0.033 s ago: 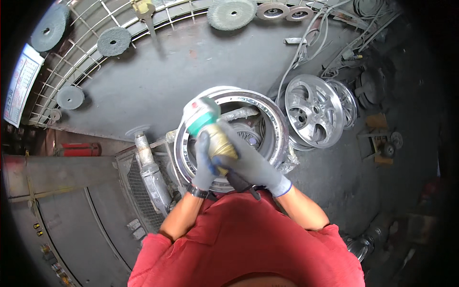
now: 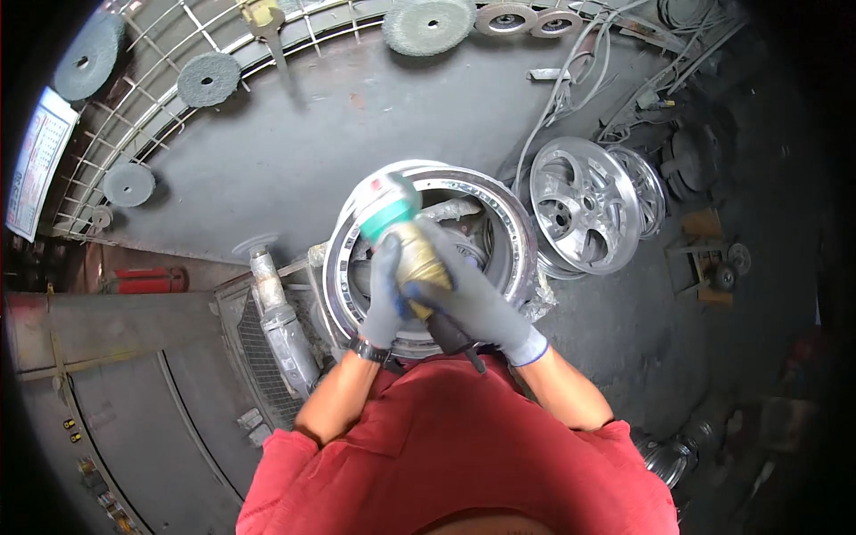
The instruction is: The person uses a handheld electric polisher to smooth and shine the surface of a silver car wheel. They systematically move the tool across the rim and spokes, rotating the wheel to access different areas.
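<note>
A big grey board (image 2: 357, 102) is filling the top mid of the view, & a wire rack (image 2: 159, 129) is curving along its top edge. Down low, a red shirt (image 2: 446, 428) is taking up lots of room, w/ 2 bare arms (image 2: 572, 390) sticking out, 1 per side. Nr the mid, a big shiny wheel (image 2: 521, 234) is lying in front of the shirt, showing its wide ring. Just to its R, a silver wheel w/ spokes (image 2: 588, 203) is showing its face, & another wheel (image 2: 649, 192) is peeking out behind. The power tool (image 2: 415, 259) is slanting over the big shiny wheel, its green & silver head pointing up L & its black end pointing down R, nr the shirt. The head is looking blurry, & I can't tell if it's touching the wheel. The R hand (image 2: 481, 299), in a grey glove, is gripping the yellow handle from the R, blue fingers curling tight round it. The L hand (image 2: 385, 294), in a same-type glove, is hugging the tool from the L, closing snugly on it too. Over L, a long grey tool (image 2: 290, 339) is resting on a slant. A big grey disc (image 2: 415, 34) is hanging up by the rack, & a small grey disc (image 2: 120, 187) is hanging farther L. Smallest of all, a black band (image 2: 369, 350) is circling the L wrist.
</note>
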Tool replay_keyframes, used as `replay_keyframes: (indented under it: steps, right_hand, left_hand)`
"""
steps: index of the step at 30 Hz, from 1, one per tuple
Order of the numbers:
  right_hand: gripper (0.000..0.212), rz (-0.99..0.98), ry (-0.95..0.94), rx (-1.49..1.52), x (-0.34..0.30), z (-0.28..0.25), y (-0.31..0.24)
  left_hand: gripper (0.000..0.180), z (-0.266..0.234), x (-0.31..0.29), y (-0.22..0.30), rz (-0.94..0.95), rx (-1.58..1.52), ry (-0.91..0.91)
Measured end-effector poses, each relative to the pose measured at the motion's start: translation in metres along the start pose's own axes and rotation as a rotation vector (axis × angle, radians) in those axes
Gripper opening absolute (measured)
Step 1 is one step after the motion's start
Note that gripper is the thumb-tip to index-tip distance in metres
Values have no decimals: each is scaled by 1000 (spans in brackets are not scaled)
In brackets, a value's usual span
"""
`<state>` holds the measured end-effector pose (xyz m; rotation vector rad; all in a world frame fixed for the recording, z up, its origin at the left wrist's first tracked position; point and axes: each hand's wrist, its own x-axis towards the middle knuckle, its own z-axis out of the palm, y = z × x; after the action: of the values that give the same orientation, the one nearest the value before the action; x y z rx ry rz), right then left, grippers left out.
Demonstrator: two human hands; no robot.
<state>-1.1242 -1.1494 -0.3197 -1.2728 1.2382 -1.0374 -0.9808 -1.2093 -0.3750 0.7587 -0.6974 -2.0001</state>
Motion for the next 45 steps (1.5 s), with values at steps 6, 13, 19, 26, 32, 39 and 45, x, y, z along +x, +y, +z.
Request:
replay_keyframes:
  steps: [6,13,19,26,32,39,45]
  right_hand:
    - [69,242,396,589,-31,-42,-11]
    - [52,149,755,1253,-64,-28,33]
    - [49,208,498,861,-57,-14,44]
    - [91,-86,-9,-207,1,7,33]
    - [91,-63,-62,-202,2,14,25]
    - [65,156,408,373,-24,-21,21]
    - [49,209,723,744,-36,-5,29]
  left_hand:
    - [39,66,78,-22,-282,315,-410]
    - [57,123,81,-40,-713,592,-637]
    - [54,76,65,-15,-325,731,-568]
    - [59,-44,-11,-29,136,244,-94]
    - [64,-49,-19,-40,74,104,0]
    - [34,35,63,-28,-50,402,-459]
    - [40,59,81,-39,-331,614,-595]
